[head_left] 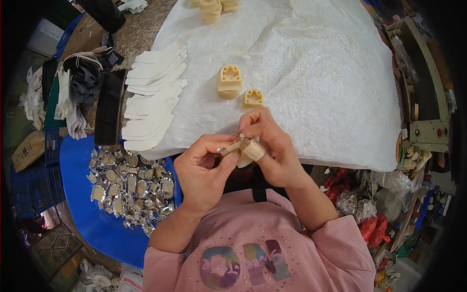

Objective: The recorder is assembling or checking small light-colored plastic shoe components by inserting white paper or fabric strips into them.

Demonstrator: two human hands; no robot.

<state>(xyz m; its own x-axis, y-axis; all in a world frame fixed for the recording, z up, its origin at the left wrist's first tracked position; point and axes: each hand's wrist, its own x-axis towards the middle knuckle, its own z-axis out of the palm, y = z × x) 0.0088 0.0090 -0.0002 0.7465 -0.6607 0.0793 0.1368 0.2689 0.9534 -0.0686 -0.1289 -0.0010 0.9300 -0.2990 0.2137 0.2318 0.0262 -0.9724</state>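
Both of my hands meet at the near edge of a table covered with a white woven sheet (311,73). My left hand (204,168) and my right hand (270,141) together pinch a small cream plastic piece (242,146) with a shiny metal part at its left end. My right forefinger is wrapped in tan tape. Just beyond my hands, two cream plastic blocks (229,81) (253,99) lie on the sheet. More of them sit at the far edge (212,9).
White curved cut-outs (153,95) lie fanned out at the sheet's left edge. A blue tub (97,224) at my left holds a heap of shiny metal parts (129,187). Dark gloves and rags lie at the far left, a machine (428,129) with buttons stands at the right.
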